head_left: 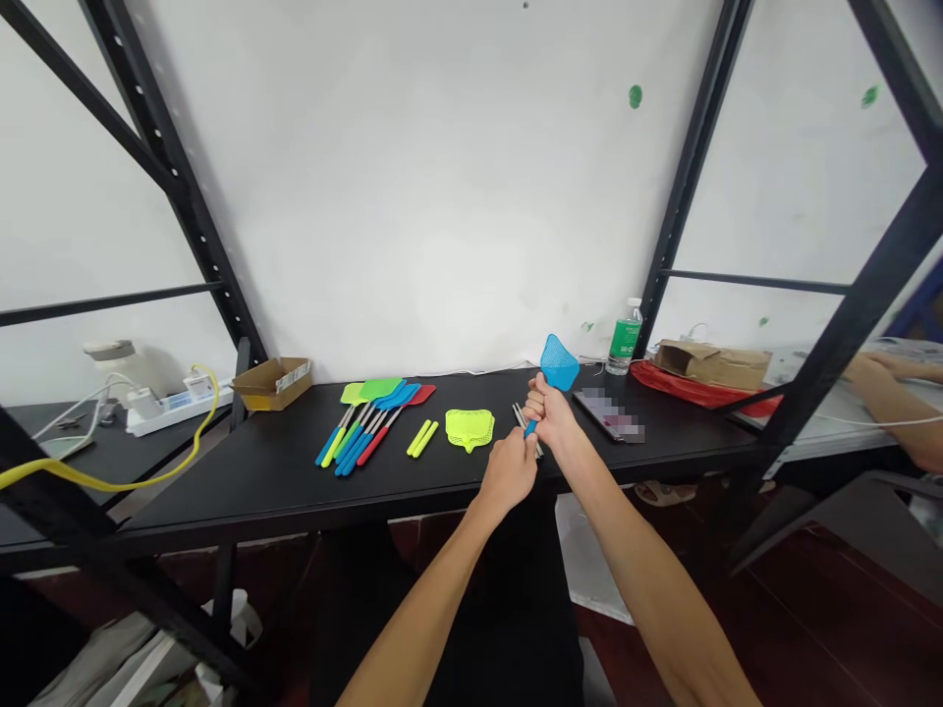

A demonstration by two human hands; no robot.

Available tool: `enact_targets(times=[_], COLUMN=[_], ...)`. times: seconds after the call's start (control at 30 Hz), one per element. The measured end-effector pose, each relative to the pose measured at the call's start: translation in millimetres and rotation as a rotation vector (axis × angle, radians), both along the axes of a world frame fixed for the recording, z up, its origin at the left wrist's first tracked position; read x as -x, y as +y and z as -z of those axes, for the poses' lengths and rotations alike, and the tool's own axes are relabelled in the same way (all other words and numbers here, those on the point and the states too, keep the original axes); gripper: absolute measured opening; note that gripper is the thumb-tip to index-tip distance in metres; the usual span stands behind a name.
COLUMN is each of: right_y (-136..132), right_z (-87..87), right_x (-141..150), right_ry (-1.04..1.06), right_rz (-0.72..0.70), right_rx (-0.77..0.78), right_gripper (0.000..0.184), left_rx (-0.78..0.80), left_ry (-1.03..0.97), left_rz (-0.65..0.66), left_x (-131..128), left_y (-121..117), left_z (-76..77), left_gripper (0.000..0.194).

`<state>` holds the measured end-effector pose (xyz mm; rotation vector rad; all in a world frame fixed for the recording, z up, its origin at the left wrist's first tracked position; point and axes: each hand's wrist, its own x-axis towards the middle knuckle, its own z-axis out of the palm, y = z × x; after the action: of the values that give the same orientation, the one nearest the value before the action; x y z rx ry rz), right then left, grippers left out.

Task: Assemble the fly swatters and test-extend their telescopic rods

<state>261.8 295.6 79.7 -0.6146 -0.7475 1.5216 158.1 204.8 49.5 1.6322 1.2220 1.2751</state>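
At 1 o'clock over the counter [250,462], as seen from the wearer's seat, one blue swatter [560,363] is held with its head up and tilted. The right hand [550,410] is closed around it just below the mesh head; the left hand [510,469] is closed lower down, its fingers gathered at the blue handle part. Whether that joint is fully seated cannot be told. Progress, as judged from the layout: the swatters [381,389] piled at 11 o'clock appear complete, each with head, shaft and handle; the lime parts near 12 o'clock are unjoined. Count, loose parts: handles [422,439], two, side by side; mesh head [470,429], one, flat to their right; thin rods [519,416], at least two, partly hidden behind the hands. Count, pile: at least six handles, in blue, lime, green and red; overlap prevents an exact total. Count, other items: phone [600,412], one, partly pixelated, at 1 o'clock; bottle [626,339], one, upright beyond it; open carton [274,385], one, at 10 o'clock; cardboard box [714,364], one, at 2 o'clock.
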Motion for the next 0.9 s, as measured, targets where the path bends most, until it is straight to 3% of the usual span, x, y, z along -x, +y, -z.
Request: enact_targets(times=[0.17,0.27,0.33,0.47,0.53,0.67,0.9], right_y=[-1.1,5.5,9.9,8.8,4.5,-3.2,-13.0], right_z=[-13.7,-22.9,-23.0,-4.7,7.7,21.3,18.0], right_x=[5.6,-10.1,-28.8,-60.1,-64.6,-57.1,-39.1], right_ry=[0.052,0.114,0.141,0.053,0.003,0.015,-0.001], right_rz=[-0.123,-0.082,-0.056,-0.129,-0.129,-0.126,-0.165], right_rx=[-0.064,-0.093,-0.064,0.12,0.189,0.181,0.144], right_gripper=[0.034,0.031,0.028,0.019,0.014,0.01,0.008], left_rx=[0.496,0.539,0.418,0.019,-0.031,-0.087,-0.157], left_ry=[-0.546,-0.542,-0.278,0.593,0.918,1.221,1.291], left_rz=[0.402,0.468,0.282,-0.366,-0.52,-0.591,-0.608], left_x=[13.2,35.7,58.8,106.1,119.8,124.8,121.5], left_y=[-12.9,-23.3,-22.6,-2.7,8.5,21.1,27.4], left_z=[-11.0,-7.2,-4.6,-4.8,-4.2,3.8,16.7], left_gripper=[0.034,0.036,0.034,0.018,0.029,0.036,0.03])
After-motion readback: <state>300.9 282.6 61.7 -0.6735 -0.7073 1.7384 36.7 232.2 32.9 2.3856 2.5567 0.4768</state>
